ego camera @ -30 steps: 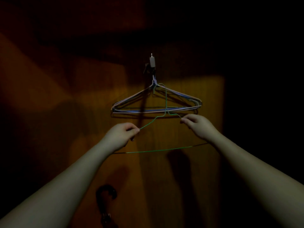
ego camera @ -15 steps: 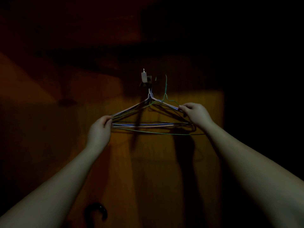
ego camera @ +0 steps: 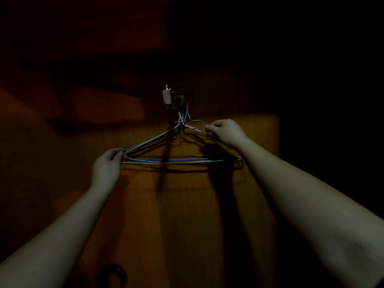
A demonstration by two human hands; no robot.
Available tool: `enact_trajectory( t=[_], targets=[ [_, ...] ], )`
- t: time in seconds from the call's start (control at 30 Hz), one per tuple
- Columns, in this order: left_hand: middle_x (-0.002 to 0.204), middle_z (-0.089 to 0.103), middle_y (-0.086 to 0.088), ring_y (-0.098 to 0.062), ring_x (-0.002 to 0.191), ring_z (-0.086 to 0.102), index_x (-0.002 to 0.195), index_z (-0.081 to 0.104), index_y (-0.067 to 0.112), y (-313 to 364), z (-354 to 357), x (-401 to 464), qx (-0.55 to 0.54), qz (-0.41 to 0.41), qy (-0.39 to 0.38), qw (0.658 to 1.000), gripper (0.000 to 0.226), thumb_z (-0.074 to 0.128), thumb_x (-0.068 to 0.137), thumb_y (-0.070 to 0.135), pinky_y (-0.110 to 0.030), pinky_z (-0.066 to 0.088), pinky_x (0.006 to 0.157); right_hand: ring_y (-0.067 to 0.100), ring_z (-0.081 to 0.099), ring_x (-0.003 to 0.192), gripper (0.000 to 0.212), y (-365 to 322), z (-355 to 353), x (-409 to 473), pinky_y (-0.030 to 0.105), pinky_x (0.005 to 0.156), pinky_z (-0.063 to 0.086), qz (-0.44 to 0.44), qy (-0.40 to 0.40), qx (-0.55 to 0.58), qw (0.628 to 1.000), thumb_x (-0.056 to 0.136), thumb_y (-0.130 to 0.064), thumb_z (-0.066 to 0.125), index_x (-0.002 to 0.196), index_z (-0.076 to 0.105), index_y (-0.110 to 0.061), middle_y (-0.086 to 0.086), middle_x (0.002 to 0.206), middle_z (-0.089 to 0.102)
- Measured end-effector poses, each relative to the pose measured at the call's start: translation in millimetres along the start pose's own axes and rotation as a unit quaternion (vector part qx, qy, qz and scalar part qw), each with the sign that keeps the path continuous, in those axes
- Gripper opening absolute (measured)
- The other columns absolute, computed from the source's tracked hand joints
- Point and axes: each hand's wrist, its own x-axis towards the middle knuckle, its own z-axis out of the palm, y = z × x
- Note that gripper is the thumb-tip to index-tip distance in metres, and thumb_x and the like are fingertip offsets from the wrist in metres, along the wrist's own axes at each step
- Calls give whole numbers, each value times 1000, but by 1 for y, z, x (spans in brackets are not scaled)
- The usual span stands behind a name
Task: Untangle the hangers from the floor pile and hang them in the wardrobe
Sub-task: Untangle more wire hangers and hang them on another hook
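Change: a second ago the green hanger (ego camera: pixel 188 121) hung low in both hands, well below the bunch of hung hangers (ego camera: pixel 166 160); it has since been lifted level with them, and its neck now stands just beside their necks at the wall hook (ego camera: pixel 175 100)

Meaning for the task: by the look of it this hanger is at the point of being hooked on; whether its hook has already caught cannot be told in the dim light, so the hanging step is judged nearly done, not finished

Left hand (ego camera: pixel 107 165): fingers curled, pinching the left corner of the wires, where the sloping shoulders meet the bottom bars; the bars run away to the right from its fingertips

Right hand (ego camera: pixel 225 129): thumb and fingers pinched on the green wire's right shoulder, high up; the neck rises just left of its fingertips, and the right ends of the bottom bars lie below its wrist

Where the hanger is: against the wooden wardrobe panel (ego camera: pixel 239 204), between the two hands, touching or overlapping the hung bunch

Pointing: hook end upward, toward the wall hook

Long axis: side to side, roughly level, from the left fingertips across to below the right hand

Also there: a dark curved handle (ego camera: pixel 113 274) low on the panel, well below both hands
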Motion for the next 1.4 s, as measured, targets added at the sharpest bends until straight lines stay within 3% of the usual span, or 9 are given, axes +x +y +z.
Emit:
enact_trajectory(
  t=[0.1, 0.2, 0.37, 0.47, 0.73, 0.9, 1.0, 1.13, 1.4],
  targets=[
    [86, 68, -4, -37, 89, 60, 114, 67, 12, -8, -4, -2, -18, -4, 1, 1000, 22, 50, 100, 18, -30, 37, 65, 7, 55, 77, 23, 2, 4, 0, 24, 59, 40, -12, 9, 6, 1000, 94, -42, 59, 99, 69, -22, -6, 88, 63],
    [101, 71, -6, -36, 93, 62, 108, 67, 19, -15, -8, 1, -19, -4, 1, 1000, 18, 51, 100, 21, -31, 39, 73, 4, 52, 71, 23, 0, 7, 1, 24, 55, 37, -9, 8, 3, 1000, 92, -43, 61, 94, 64, -20, -8, 80, 58],
    [95, 70, -7, -28, 74, 57, 102, 61, 14, -23, -6, 0, 0, -8, 11, 1000, 10, 53, 99, 18, -32, 38, 60, 12, 54, 76, 26, 0, 13, -1, 26, 54, 36, -10, -5, -40, 999, 94, -46, 57, 94, 59, -20, -3, 86, 58],
    [93, 68, -12, -25, 76, 55, 101, 62, 9, -30, -4, -1, 36, -21, 26, 999, 12, 55, 97, 17, -32, 34, 57, 15, 54, 85, 27, 2, 17, -2, 27, 60, 39, -10, -4, -58, 998, 95, -44, 56, 98, 61, -18, -1, 94, 58],
    [115, 56, -21, -36, 112, 51, 107, 69, 1, -32, 7, 10, 155, -3, 37, 987, 25, 60, 96, 22, -35, 38, 88, 19, 57, 91, 28, -2, 24, 1, 34, 73, 49, -14, 37, -163, 986, 96, -41, 54, 105, 63, -16, 2, 100, 60],
    [125, 53, -21, -38, 121, 43, 114, 62, 1, -25, 9, 7, 271, 65, 68, 958, 32, 56, 97, 27, -46, 37, 97, 18, 51, 114, 39, 17, 15, -3, 40, 94, 49, -62, 76, -195, 976, 91, -36, 62, 126, 54, -21, 0, 123, 53],
    [138, 49, -18, -36, 129, 42, 131, 53, 2, -25, 7, 12, 305, 124, 19, 944, 41, 48, 100, 29, -47, 34, 104, 19, 46, 125, 50, 30, 8, -11, 40, 103, 43, -74, 89, -219, 969, 92, -37, 61, 137, 46, -21, 0, 135, 49],
    [150, 41, -15, -32, 138, 37, 144, 42, 4, -23, 6, 29, 320, 132, -38, 937, 50, 40, 103, 34, -45, 30, 112, 22, 42, 133, 57, 44, 6, -15, 41, 106, 38, -66, 63, -237, 967, 96, -43, 53, 146, 37, -21, 2, 145, 44],
    [146, 48, -12, -32, 132, 45, 139, 50, 7, -26, 20, 35, 298, 136, -97, 940, 42, 37, 105, 29, -40, 37, 105, 25, 46, 130, 54, 50, 18, -17, 39, 102, 41, -67, 19, -225, 972, 100, -43, 46, 147, 37, -18, 7, 145, 48]
  ],
)
